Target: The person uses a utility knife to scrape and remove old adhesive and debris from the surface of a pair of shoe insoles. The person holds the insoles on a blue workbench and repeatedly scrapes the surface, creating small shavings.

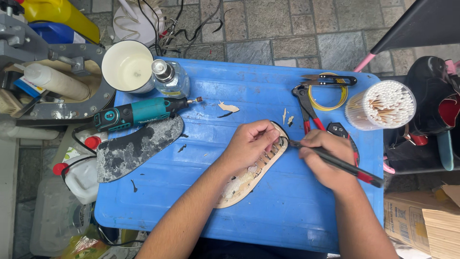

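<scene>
Near the middle of the blue surface (pixel 215 192), a pale shoe insole (pixel 249 178) lying flat, worn and flaky on its upper face, toe end toward the far edge, heel end toward the near edge. Left hand (pixel 250 143) pressed down on the toe half, fingers (pixel 268 136) curled over the insole's rim and clamped on it. Right hand (pixel 326 158) just beside it, toward the right edge — fingers clenched around a slim black tool with a red end (pixel 342 165), tip touching the insole's toe rim by the left fingertips.

Toward the left edge, a dark grey sole piece (pixel 136 148), blotched white, overhanging the surface a little; a teal rotary tool (pixel 136 113) just beyond it, bit pointing toward the middle. At the far left corner, a white cup (pixel 127 66) and a small clear bottle (pixel 170 79), touching or nearly so.

Toward the far right corner, red-handled nippers (pixel 306 108), small black thread snips (pixel 330 80) lying over a yellow ring (pixel 330 98), and a round tub of cotton swabs (pixel 381 104) at the right edge. Small pale scraps (pixel 227 107) and dark flecks (pixel 182 148) scattered between the rotary tool and the hands — all well apart from the insole.
</scene>
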